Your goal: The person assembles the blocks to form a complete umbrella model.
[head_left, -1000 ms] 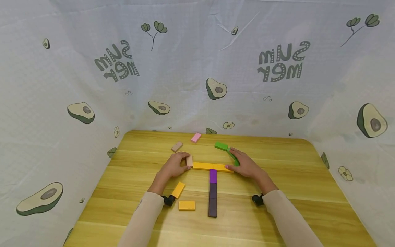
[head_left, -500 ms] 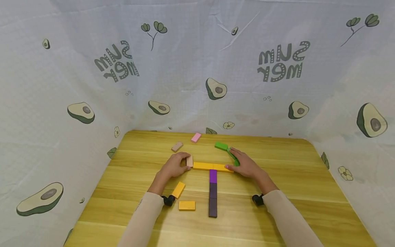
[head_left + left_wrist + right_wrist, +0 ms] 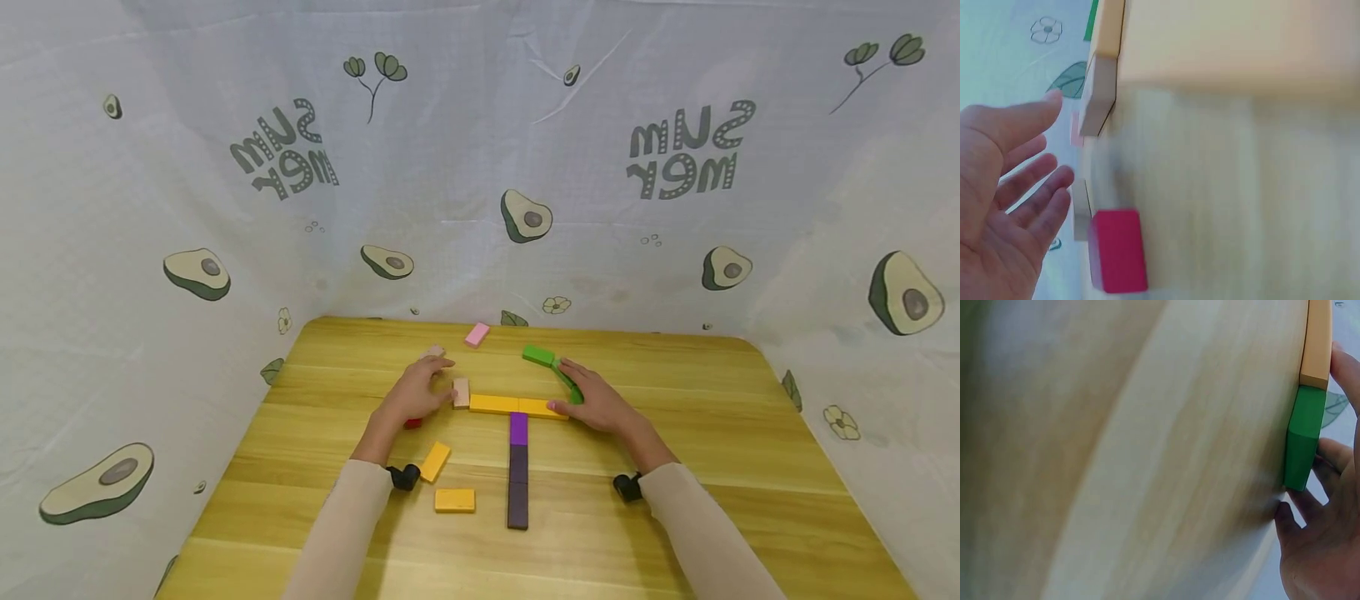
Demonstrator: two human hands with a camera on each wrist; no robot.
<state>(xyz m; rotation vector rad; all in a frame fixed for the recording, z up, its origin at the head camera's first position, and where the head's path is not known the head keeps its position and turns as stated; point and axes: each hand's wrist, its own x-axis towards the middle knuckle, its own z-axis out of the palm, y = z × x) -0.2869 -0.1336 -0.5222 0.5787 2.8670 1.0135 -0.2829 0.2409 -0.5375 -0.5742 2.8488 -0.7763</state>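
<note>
In the head view my left hand [image 3: 416, 393] hovers just left of a beige block [image 3: 461, 393], thumb tip near its left side and fingers loosely bent with nothing between them. Below that hand a red block [image 3: 1119, 251] shows. The beige block adjoins a row of two yellow blocks [image 3: 493, 404]. My right hand [image 3: 597, 400] rests at the row's right end, its thumb touching the right yellow block [image 3: 534, 407]. Its relaxed fingers lie along the green blocks [image 3: 1305, 431], which the hand partly covers in the head view. Another green block [image 3: 537, 355] continues this line up and left.
A purple block [image 3: 518, 428] and two dark blocks [image 3: 517, 504] run down from the yellow row. Loose yellow blocks [image 3: 454, 501] lie at the lower left. A pink block [image 3: 477, 335] and a light brown block [image 3: 433, 352] are toward the table's back, before a printed curtain [image 3: 480, 167].
My left hand has let go of the beige block and moved a little left, uncovering that block and part of the red one. The right hand has stayed in place.
</note>
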